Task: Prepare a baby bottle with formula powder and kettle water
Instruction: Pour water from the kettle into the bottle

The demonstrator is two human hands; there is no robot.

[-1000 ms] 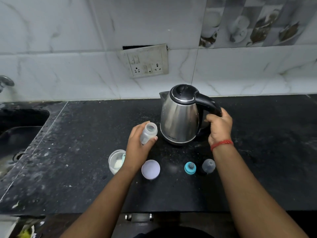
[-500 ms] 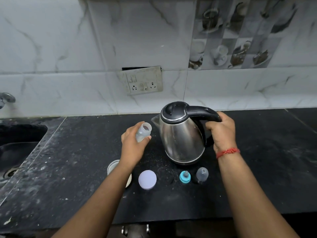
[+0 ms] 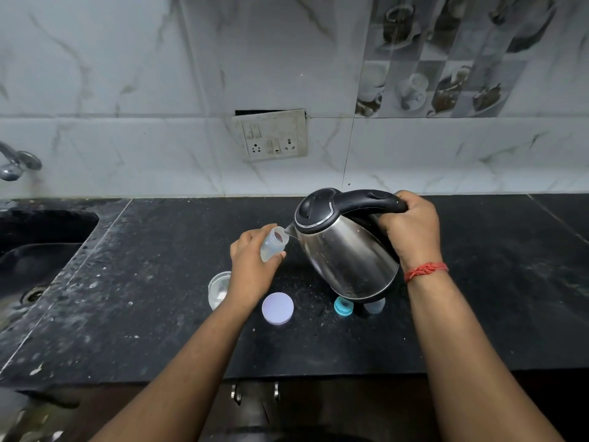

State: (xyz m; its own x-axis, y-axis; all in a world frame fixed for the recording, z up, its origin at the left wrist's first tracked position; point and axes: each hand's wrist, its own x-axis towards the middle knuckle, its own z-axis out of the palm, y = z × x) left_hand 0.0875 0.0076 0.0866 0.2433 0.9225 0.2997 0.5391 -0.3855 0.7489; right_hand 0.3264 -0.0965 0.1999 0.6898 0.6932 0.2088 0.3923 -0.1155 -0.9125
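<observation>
My left hand [image 3: 251, 266] grips a small clear baby bottle [image 3: 273, 244], open at the top and tilted toward the kettle. My right hand [image 3: 411, 229] holds the black handle of a steel kettle [image 3: 344, 253], lifted off the black counter [image 3: 159, 298] and tipped left. Its spout sits at the bottle's mouth. On the counter lie a teal nipple ring [image 3: 343, 306] and a clear bottle cap [image 3: 375, 305], both partly hidden below the kettle. A clear powder container [image 3: 219, 287] stands partly behind my left wrist, with its round pale lid [image 3: 277, 308] beside it.
A dark sink [image 3: 38, 250] is set in the counter at the left, with a tap [image 3: 17, 162] above it. A socket panel [image 3: 272, 135] sits on the marble wall behind. The counter's front edge runs just below the lid.
My right hand lifted the kettle off the counter and tipped it left. My left hand raised the bottle until its mouth met the spout.
</observation>
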